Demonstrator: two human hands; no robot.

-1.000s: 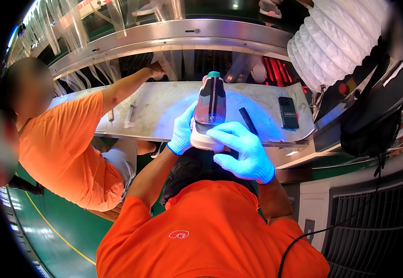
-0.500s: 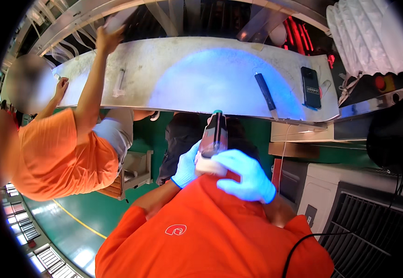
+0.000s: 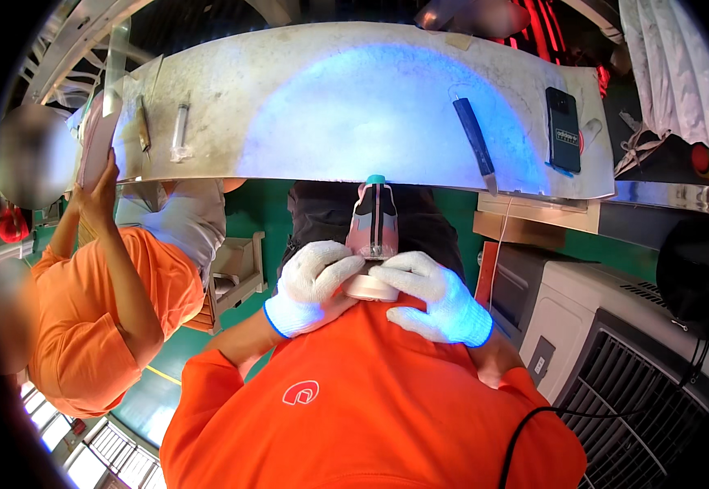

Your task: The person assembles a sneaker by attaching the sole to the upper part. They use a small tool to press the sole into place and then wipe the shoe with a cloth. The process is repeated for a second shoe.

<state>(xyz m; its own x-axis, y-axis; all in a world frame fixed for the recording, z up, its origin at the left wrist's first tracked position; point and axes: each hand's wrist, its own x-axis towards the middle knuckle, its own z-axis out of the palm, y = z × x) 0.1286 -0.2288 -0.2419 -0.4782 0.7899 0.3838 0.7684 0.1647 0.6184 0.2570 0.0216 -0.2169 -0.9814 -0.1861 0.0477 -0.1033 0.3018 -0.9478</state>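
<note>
A shoe lies lengthwise before my chest. Its upper is pink and grey with black stripes, the far tip is teal, and the pale sole shows at the near end. White knitted gloves cover both hands. My left hand grips the shoe's left side near that sole end, fingers curled and thumb partly hidden. My right hand holds the right side, its fingertips pressed where upper meets sole and its thumb lower down.
On the blue-lit table lie a dark slim tool, a black phone, a syringe and a brown-handled tool. At left a person in orange lifts a long pale piece. A grey slatted appliance stands right.
My right hand has come down from above onto the shoe's side, and my left hand has shifted nearer along it. The neighbouring person's arm has lowered, both hands now on the long pale piece.
</note>
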